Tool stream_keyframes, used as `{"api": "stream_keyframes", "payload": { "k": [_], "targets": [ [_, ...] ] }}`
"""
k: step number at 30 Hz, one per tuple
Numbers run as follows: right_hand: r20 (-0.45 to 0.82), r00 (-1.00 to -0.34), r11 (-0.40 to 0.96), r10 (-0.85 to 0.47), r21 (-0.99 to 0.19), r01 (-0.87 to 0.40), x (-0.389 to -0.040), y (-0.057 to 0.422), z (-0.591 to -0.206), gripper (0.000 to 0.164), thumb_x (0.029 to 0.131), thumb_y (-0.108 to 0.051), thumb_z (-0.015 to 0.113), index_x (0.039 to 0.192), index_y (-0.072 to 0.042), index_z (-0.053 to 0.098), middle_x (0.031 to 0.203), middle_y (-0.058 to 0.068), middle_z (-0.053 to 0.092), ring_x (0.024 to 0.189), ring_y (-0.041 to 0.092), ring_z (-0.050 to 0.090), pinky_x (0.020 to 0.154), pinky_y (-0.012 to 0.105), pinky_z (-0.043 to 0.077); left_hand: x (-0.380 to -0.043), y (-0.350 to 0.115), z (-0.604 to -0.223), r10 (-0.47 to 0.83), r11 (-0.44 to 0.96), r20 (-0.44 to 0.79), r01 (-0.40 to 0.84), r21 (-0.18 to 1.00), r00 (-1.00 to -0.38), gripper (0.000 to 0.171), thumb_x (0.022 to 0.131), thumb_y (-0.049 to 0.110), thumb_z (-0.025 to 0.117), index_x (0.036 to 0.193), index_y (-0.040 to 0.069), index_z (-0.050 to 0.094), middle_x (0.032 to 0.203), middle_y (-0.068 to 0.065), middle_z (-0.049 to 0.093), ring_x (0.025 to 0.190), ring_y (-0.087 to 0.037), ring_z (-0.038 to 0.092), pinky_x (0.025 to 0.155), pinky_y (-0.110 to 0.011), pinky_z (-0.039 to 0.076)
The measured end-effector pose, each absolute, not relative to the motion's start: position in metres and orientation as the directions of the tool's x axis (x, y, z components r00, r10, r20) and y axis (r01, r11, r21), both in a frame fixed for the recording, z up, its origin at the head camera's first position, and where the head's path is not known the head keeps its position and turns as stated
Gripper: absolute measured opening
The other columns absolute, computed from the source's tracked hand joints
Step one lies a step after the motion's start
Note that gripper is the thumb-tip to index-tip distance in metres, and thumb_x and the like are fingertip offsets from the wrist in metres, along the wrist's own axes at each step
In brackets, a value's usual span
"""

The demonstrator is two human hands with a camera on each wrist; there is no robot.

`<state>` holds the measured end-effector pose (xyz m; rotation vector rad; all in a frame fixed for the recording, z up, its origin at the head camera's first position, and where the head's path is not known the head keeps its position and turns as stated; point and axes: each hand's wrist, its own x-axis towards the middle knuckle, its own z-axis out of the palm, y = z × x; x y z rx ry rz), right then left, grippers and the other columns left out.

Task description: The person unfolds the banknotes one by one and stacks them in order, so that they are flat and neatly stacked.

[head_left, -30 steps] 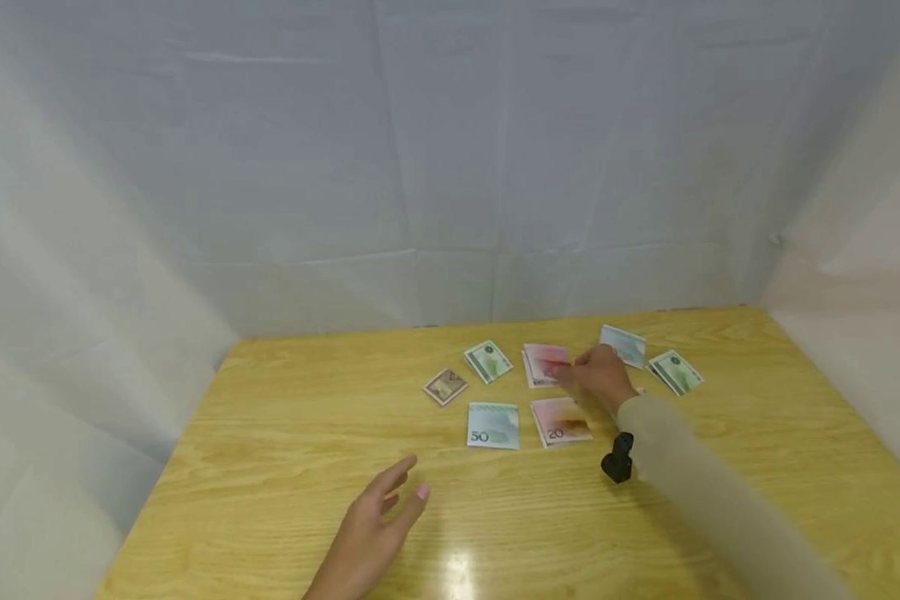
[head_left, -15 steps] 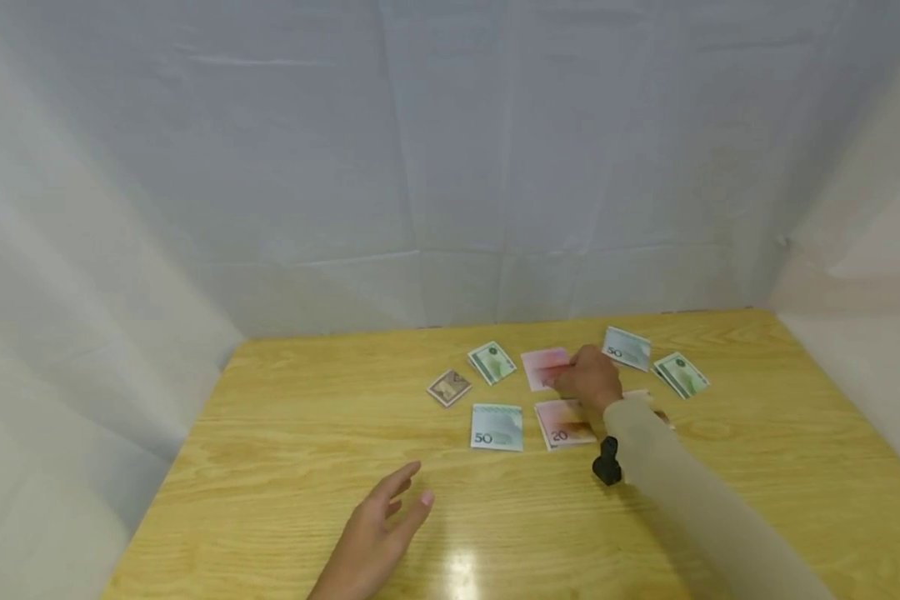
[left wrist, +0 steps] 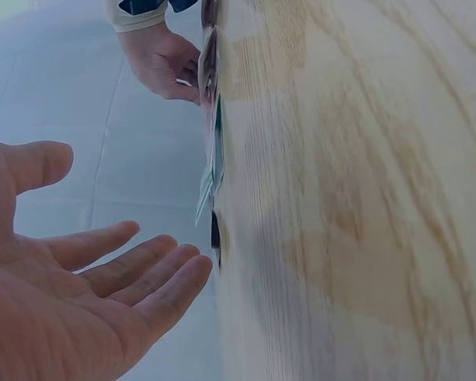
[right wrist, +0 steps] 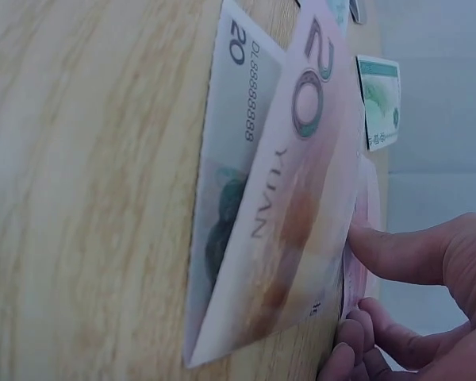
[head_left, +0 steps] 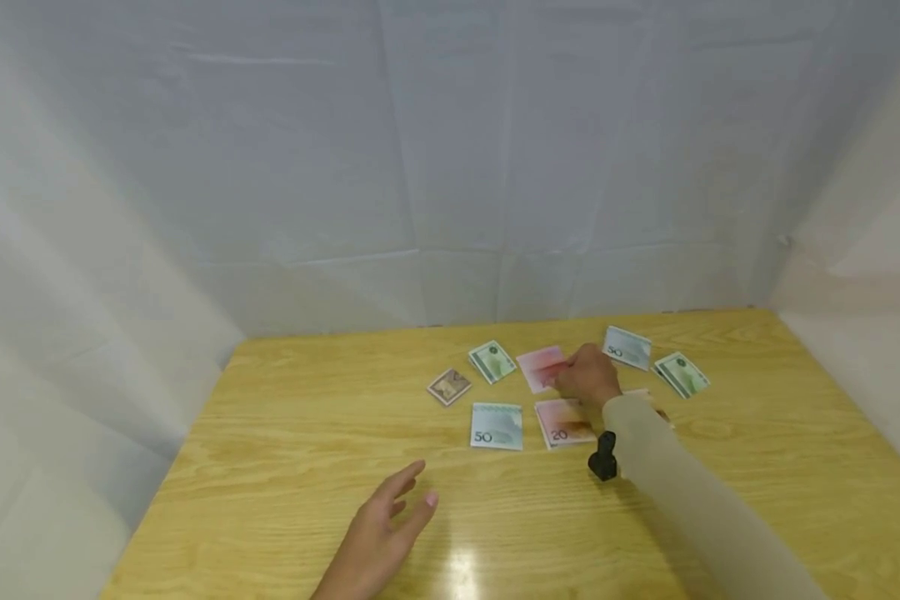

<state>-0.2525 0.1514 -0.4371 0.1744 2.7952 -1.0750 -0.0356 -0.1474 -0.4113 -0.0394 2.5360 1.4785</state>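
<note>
My right hand (head_left: 588, 372) pinches the right edge of a folded pink banknote (head_left: 537, 367) on the table, thumb and fingers meeting at it. In the right wrist view, the thumb lies along that pink note, partly hidden behind a folded 20 yuan banknote (right wrist: 297, 206) standing half open. In the head view this 20 note (head_left: 562, 423) lies just in front of the right hand. My left hand (head_left: 375, 533) hovers near the table's front, palm turned inward, fingers loosely extended and holding nothing. A folded 50 note (head_left: 497, 426) lies beyond its fingertips.
Back left lie a green folded note (head_left: 492, 362) and a small brown one (head_left: 448, 387). Another 50 note (head_left: 627, 347) and a green note (head_left: 682, 375) lie to the right. My right sleeve (head_left: 690, 483) partly covers one more note. White sheeting (head_left: 450, 167) encloses the wooden table (head_left: 270, 467).
The right hand has shifted slightly left, and the pink note has slid and turned a little with it. The blue 50 note at the back right is more exposed. The left hand stays nearly still.
</note>
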Motion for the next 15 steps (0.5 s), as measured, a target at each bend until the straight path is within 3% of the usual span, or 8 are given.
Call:
{"api": "stream_keyframes", "payload": {
  "k": [5,12,15],
  "targets": [
    [-0.213,-0.974,0.714,0.075,-0.671,0.202,-0.2530,0.1508,-0.4358,0.010,0.078,-0.005,0.069,0.072,-0.002,0.062,0.066,0.005,0.051,0.064,0.022,0.048,0.051,0.030,0.037,-0.0342,-0.1474,-0.4107,0.076,0.503,-0.192,-0.129,0.854,-0.978,0.066,0.100,0.053,0.057,0.151,0.013,0.044,0.153,-0.026,0.042,0.129,-0.059,0.045,0.093,-0.067,0.053],
    [-0.203,-0.975,0.721,0.086,-0.663,0.201,-0.2529,0.1535,-0.4364,0.019,0.083,-0.008,0.068,0.096,0.005,0.070,0.086,0.012,0.064,0.079,0.027,0.056,0.062,0.033,0.049,-0.0323,-0.1466,-0.4082,0.083,0.497,-0.193,-0.127,0.858,-0.978,0.066,0.101,0.052,0.057,0.152,0.011,0.044,0.153,-0.026,0.041,0.129,-0.059,0.044,0.094,-0.067,0.053],
    [-0.195,-0.978,0.725,0.076,-0.663,0.189,-0.2530,0.1556,-0.4368,0.016,0.089,-0.008,0.062,0.091,0.006,0.069,0.082,0.012,0.064,0.076,0.026,0.056,0.061,0.033,0.048,-0.0318,-0.1461,-0.4065,0.086,0.503,-0.191,-0.123,0.855,-0.978,0.067,0.101,0.052,0.057,0.152,0.011,0.043,0.154,-0.025,0.041,0.129,-0.059,0.044,0.094,-0.066,0.053]
  ]
}}
